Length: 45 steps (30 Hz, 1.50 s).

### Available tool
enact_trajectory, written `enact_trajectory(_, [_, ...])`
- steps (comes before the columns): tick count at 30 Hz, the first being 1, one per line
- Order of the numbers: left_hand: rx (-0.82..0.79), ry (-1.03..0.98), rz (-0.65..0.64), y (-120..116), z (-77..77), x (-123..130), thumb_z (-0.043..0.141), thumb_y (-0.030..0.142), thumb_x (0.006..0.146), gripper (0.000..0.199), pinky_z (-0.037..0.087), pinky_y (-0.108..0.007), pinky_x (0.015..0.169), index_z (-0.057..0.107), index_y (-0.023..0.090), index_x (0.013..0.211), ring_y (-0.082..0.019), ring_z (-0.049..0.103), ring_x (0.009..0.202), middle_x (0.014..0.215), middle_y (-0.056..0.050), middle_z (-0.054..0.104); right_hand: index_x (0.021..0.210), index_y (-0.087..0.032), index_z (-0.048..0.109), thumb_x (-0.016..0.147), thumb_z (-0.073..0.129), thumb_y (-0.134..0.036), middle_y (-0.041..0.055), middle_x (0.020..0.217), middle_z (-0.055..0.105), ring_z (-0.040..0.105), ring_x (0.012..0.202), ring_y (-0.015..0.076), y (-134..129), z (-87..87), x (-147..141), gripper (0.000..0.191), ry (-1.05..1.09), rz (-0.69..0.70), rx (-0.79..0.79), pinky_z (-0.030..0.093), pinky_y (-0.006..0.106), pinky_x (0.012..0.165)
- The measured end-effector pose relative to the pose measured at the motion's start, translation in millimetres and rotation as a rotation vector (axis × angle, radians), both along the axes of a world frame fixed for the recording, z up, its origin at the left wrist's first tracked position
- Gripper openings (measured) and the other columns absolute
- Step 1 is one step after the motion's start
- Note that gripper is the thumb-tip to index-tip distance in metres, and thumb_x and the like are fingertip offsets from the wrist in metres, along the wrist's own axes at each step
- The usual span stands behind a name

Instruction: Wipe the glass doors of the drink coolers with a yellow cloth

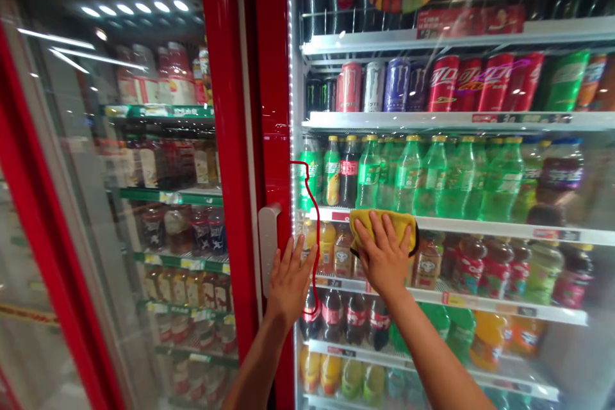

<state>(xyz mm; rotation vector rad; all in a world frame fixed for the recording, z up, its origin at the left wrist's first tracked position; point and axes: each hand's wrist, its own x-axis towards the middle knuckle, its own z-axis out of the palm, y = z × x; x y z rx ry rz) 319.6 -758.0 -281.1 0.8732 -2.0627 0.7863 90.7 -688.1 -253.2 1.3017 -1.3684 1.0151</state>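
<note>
My right hand [384,256] lies on a folded yellow cloth [408,230] with dark edging, pressing it flat against the glass door [593,269] of a lit drinks fridge. Its fingers are spread over the cloth. To the left, my left hand [291,278] rests with outstretched fingers at the door's red frame [276,141] and the glass edge, holding nothing. It is just right of the pale door handle [269,237]. A thin red curved line [318,224] on the glass passes beside its fingertips.
Behind the glass, shelves [461,120] hold cans [444,83], green bottles [369,173] and other drinks. A second red-framed fridge [225,141] with stocked shelves stands on the left. Its door [52,218] at the far left appears angled outward.
</note>
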Motion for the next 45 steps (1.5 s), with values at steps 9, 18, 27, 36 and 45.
enact_trajectory(9, [-0.046,0.03,0.0,10,2.3,26,0.053,0.021,0.093,0.075,0.027,-0.051,0.125,0.023,0.024,0.161,-0.03,0.016,0.157,0.168,-0.01,0.024,0.154,-0.034,0.042,0.096,0.054,-0.019,0.0069,0.16,0.045,0.029,0.153,0.0269,-37,9.2,71,0.061,0.128,0.168,0.134,0.001,0.064,0.123])
enact_trajectory(18, [-0.041,0.014,-0.003,6,23.4,56,0.06,0.03,0.093,0.083,0.019,-0.052,0.127,0.016,0.023,0.163,-0.03,0.013,0.158,0.17,-0.011,0.017,0.147,-0.034,0.052,0.097,0.054,-0.017,0.0051,0.155,0.051,0.038,0.148,0.0252,-27,9.7,59,0.053,0.103,0.122,0.075,0.0,0.06,0.125])
enact_trajectory(27, [-0.042,0.01,-0.049,-6,33.3,68,0.06,0.031,0.092,0.084,0.017,-0.054,0.127,0.016,0.017,0.163,-0.031,0.013,0.158,0.169,-0.014,0.02,0.154,-0.032,0.043,0.097,0.055,-0.022,0.0061,0.163,0.039,0.021,0.156,0.0258,-59,12.4,114,0.058,0.116,0.129,0.148,-0.004,0.064,0.123])
enact_trajectory(36, [-0.086,0.016,-0.088,-14,31.7,67,0.061,0.034,0.092,0.087,0.017,-0.053,0.128,0.014,0.012,0.163,-0.032,0.014,0.157,0.168,-0.016,0.022,0.148,-0.034,0.05,0.098,0.054,-0.018,0.0033,0.159,0.046,0.032,0.152,0.0247,-65,32.6,103,0.052,0.251,0.155,0.112,-0.006,0.061,0.125])
enact_trajectory(45, [-0.059,0.044,-0.105,-19,26.7,67,0.057,0.034,0.095,0.085,0.018,-0.051,0.128,0.01,0.012,0.163,-0.03,0.015,0.158,0.168,-0.014,0.025,0.146,-0.032,0.053,0.101,0.053,-0.028,0.0021,0.157,0.049,0.036,0.15,0.0241,-62,-5.6,97,0.045,0.492,0.251,0.247,-0.002,0.059,0.127])
